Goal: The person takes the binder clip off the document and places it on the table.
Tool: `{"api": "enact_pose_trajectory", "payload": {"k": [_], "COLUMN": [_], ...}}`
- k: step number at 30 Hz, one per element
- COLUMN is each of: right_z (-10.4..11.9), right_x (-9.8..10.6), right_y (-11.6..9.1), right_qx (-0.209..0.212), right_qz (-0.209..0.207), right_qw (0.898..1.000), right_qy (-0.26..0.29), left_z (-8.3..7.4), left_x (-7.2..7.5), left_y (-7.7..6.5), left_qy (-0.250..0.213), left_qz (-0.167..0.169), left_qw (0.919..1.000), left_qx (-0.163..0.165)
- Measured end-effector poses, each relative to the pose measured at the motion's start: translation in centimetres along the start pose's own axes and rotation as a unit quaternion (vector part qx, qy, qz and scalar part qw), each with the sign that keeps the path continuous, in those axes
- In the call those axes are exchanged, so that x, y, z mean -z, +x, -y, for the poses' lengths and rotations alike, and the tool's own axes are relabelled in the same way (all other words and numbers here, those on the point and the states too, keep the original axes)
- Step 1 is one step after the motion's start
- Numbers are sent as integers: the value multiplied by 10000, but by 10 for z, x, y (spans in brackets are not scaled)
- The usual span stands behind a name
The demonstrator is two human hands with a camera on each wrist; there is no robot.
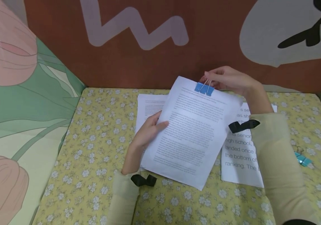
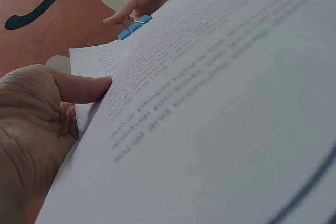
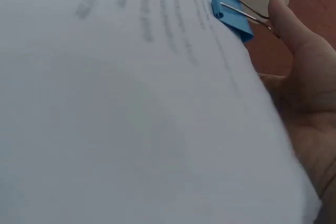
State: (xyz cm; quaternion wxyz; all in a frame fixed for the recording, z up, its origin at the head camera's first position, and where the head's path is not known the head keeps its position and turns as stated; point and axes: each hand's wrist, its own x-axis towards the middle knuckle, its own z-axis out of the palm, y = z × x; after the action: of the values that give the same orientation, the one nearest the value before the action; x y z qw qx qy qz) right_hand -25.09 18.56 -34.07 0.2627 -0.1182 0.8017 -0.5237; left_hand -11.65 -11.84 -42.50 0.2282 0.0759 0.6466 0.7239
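Printed sheets of paper (image 1: 191,134) are held up at a tilt above the table, clipped at the top edge by a blue binder clip (image 1: 204,89). My left hand (image 1: 147,129) grips the sheets by their left edge, thumb on the printed face; the left wrist view shows this thumb (image 2: 86,88) at the edge. At the top, my right hand (image 1: 230,79) pinches the clip's wire handles. In the right wrist view the thumb lies against the handle ends of the blue clip (image 3: 228,9), while the other fingers are mostly hidden behind the paper.
Another printed sheet (image 1: 149,101) lies on the flowered tablecloth (image 1: 93,150), partly under the held papers. To the right is a large-print sheet (image 1: 240,168), partly covered by my right sleeve. A teal binder clip (image 1: 303,159) lies beyond it. A patterned cloth backdrop (image 1: 135,68) stands behind the table.
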Motion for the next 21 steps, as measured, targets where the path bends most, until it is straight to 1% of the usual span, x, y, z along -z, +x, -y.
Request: {"api": "enact_pose_trajectory", "payload": {"k": [2,5,8,13,17,19,21], "right_z": [0,-2,-3,-5,-6,-6,-5], "right_x": [-3,-8,-14,-19,-21,-22,-22], "right_y": [0,0,1,5,7,8,8], "right_qx": [-94,-179,-196,-78,33,139,253], "right_qz": [10,-239,-472,-632,-744,-883,-1122], "right_qw": [9998,9988,9980,9980,9972,9960,9932], "right_qy": [156,386,366,59,-86,-13,189], "left_z": [0,1,3,6,9,10,12], "left_x": [0,0,0,1,3,4,6], "left_y": [0,-1,-2,-3,-3,-4,-5], "left_qy": [-13,25,90,149,126,132,177], "left_qz": [19,15,-51,-147,-138,-127,-143], "left_qw": [10000,10000,9999,9997,9996,9996,9995], "left_qx": [27,63,95,128,194,225,230]}}
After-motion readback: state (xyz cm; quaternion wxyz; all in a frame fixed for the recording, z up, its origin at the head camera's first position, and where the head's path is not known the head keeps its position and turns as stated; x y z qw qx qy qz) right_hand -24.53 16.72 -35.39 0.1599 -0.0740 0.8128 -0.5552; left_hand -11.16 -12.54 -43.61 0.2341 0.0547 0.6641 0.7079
